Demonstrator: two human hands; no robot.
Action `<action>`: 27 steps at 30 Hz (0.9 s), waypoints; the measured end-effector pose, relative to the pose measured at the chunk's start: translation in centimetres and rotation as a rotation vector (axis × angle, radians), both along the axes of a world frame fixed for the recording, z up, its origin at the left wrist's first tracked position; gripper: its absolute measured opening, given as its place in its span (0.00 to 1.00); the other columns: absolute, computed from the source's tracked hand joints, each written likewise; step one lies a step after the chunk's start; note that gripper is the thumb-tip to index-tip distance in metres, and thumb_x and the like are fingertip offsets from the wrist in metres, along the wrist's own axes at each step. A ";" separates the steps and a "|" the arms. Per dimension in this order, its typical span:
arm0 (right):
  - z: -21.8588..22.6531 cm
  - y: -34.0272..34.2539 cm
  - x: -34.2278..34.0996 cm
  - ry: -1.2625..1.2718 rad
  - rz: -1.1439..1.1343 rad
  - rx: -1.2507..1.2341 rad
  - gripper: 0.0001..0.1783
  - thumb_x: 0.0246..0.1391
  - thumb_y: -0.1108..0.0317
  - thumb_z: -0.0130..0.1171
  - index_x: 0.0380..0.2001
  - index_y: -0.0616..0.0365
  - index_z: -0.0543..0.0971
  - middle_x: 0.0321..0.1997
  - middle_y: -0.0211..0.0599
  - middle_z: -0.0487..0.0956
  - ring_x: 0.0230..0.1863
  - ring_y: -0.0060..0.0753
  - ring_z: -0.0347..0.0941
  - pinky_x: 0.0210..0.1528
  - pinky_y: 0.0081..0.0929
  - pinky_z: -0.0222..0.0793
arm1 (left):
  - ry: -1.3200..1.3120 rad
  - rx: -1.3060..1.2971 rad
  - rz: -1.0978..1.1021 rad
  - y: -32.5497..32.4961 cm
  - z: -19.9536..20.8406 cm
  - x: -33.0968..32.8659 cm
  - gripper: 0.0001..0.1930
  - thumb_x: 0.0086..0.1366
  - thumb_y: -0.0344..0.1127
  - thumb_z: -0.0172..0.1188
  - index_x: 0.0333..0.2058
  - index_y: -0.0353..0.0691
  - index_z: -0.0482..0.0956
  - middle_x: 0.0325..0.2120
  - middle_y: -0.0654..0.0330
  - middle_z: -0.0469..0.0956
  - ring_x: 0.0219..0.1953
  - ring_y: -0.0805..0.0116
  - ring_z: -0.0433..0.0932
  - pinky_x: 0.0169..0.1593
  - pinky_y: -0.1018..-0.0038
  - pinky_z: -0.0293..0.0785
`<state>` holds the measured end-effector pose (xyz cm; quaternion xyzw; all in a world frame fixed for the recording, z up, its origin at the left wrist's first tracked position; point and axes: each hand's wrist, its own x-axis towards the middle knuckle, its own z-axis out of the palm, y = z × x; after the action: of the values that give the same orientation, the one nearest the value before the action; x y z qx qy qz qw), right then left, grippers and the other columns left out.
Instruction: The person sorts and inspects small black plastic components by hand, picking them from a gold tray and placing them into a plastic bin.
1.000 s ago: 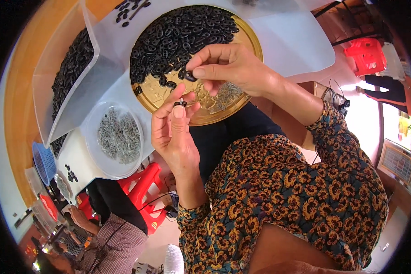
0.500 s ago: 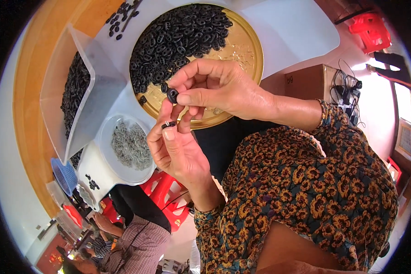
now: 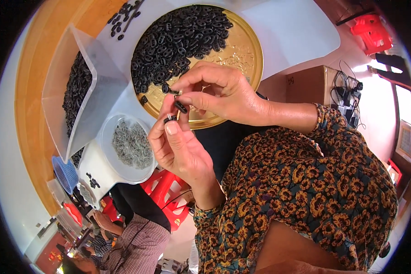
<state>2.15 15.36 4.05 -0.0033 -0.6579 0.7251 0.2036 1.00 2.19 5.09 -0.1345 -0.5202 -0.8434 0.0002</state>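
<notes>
My left hand (image 3: 180,148) is raised in front of me and pinches a small black ring with a tiny metal piece (image 3: 170,118) between thumb and fingertips. My right hand (image 3: 219,93) hovers just above it, with its thumb and forefinger closed on another small black ring (image 3: 181,107). The two pieces are a finger's width apart. Behind the hands lies a round gold tray (image 3: 246,55) heaped with several black rings (image 3: 176,39).
A clear plastic bin (image 3: 84,86) of black rings stands at the left. A white bowl (image 3: 106,137) below it holds small metal springs (image 3: 132,145). Loose rings lie on the white table top (image 3: 297,27). Another person in a striped sleeve (image 3: 134,242) sits lower left near a red stool (image 3: 162,192).
Both hands have risen off the gold tray and come closer to me. My right hand has lifted a black ring from the heap and brought it near the piece in my left hand.
</notes>
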 end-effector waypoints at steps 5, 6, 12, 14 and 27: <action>-1.1 -0.9 -1.1 -0.024 -0.135 0.088 0.09 0.54 0.71 0.62 0.38 0.60 0.79 0.34 0.35 0.77 0.33 0.26 0.76 0.35 0.23 0.73 | -0.270 0.214 -0.074 0.7 0.0 -0.1 0.13 0.70 0.31 0.49 0.48 0.28 0.70 0.52 0.43 0.72 0.57 0.56 0.71 0.64 0.62 0.64; -1.4 -0.9 -1.4 0.012 -0.214 0.216 0.08 0.55 0.71 0.61 0.38 0.60 0.79 0.35 0.37 0.77 0.34 0.27 0.76 0.34 0.24 0.73 | -0.362 0.312 -0.118 0.8 0.0 -0.4 0.13 0.70 0.32 0.48 0.48 0.28 0.70 0.53 0.44 0.72 0.58 0.57 0.69 0.65 0.63 0.63; -1.1 -0.2 -0.5 0.029 -0.191 0.126 0.07 0.54 0.72 0.61 0.38 0.60 0.79 0.35 0.38 0.77 0.35 0.31 0.78 0.35 0.25 0.75 | -0.458 0.509 -0.215 0.6 -0.8 -2.0 0.14 0.71 0.35 0.47 0.48 0.32 0.74 0.58 0.44 0.67 0.62 0.52 0.64 0.67 0.60 0.59; 0.0 0.5 0.3 0.020 -0.081 0.334 0.08 0.53 0.73 0.62 0.38 0.59 0.80 0.35 0.37 0.78 0.36 0.32 0.78 0.36 0.25 0.74 | -0.390 0.592 -0.324 0.6 -0.6 -2.1 0.14 0.72 0.37 0.46 0.46 0.37 0.77 0.60 0.43 0.64 0.64 0.50 0.60 0.68 0.58 0.55; 0.4 0.1 1.0 0.124 -0.020 0.264 0.11 0.51 0.75 0.63 0.40 0.60 0.81 0.36 0.37 0.78 0.36 0.30 0.77 0.37 0.25 0.73 | -0.220 0.645 -0.388 1.2 1.8 -2.7 0.12 0.71 0.37 0.47 0.39 0.39 0.78 0.67 0.43 0.51 0.70 0.43 0.46 0.70 0.52 0.44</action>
<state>3.10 15.45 4.49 0.0619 -0.7337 0.6290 0.2496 -1.69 3.36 6.89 -0.1321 -0.1901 -0.9574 -0.1725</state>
